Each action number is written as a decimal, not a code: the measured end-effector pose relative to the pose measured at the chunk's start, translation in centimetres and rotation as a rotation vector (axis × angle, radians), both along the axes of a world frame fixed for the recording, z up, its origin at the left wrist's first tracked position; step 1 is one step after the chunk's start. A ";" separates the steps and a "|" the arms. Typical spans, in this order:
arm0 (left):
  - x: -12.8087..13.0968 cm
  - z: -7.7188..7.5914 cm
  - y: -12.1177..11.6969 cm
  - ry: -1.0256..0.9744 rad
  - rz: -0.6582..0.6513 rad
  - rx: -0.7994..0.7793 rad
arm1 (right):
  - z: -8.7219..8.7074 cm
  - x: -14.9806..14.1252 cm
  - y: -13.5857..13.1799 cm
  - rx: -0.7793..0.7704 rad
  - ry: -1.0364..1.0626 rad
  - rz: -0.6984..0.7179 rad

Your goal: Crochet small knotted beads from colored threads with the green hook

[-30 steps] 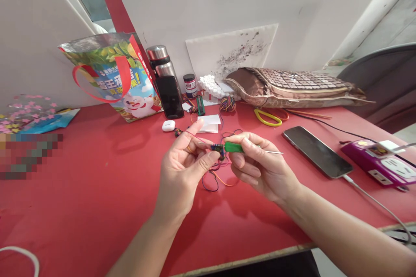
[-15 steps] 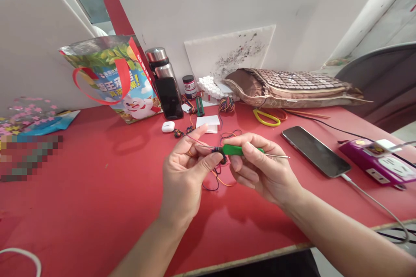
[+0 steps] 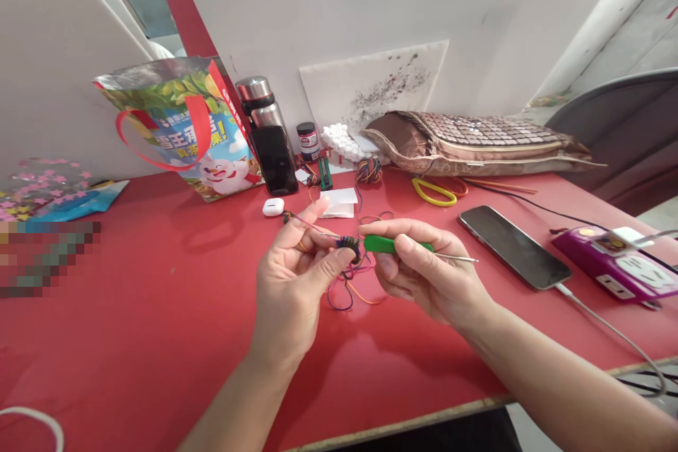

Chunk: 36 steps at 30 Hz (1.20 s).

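Note:
My left hand [image 3: 296, 279] pinches a small dark component [image 3: 348, 245] with thin coloured wires [image 3: 347, 282] hanging from it, held just above the red table [image 3: 138, 311]. My right hand [image 3: 424, 275] is closed on a green-handled tool [image 3: 392, 245] whose thin metal shaft sticks out to the right. The tool's left end meets the component between both hands. The loose wires loop down onto the table under my fingers.
A dark phone [image 3: 513, 246] on a cable and a purple power strip [image 3: 619, 265] lie to the right. Behind are a printed gift bag [image 3: 180, 127], steel flask [image 3: 262, 106], standing phone [image 3: 275, 159], white earbud case [image 3: 273, 207], yellow scissors [image 3: 434, 192], wire bundle [image 3: 369, 170] and brown cushion [image 3: 477, 141].
My left hand with the component shifted slightly left and down. The green tool stayed against the component, and its shaft now points a little farther right.

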<state>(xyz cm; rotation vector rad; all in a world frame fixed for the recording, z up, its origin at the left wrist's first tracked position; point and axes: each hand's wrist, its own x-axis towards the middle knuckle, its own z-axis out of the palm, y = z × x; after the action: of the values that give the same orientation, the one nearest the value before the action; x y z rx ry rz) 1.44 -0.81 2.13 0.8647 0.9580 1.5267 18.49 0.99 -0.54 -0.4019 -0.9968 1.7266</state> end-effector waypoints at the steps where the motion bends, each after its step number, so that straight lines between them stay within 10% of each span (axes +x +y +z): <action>1: 0.0 0.0 0.0 0.006 0.000 0.005 | 0.0 0.0 0.0 -0.001 0.007 0.001; 29: 0.5 -0.7 0.4 -0.078 -0.053 -0.057 | -0.6 -1.0 0.5 -0.121 0.064 -0.032; 36: 0.5 -1.0 0.4 -0.045 -0.036 -0.130 | -1.6 -0.8 -0.1 0.096 -0.075 -0.072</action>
<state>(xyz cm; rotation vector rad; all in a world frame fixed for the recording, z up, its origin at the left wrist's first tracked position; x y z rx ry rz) 1.98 -0.46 1.17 0.7484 0.9925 1.4306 17.71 0.92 -2.18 -0.4377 -1.1015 1.6024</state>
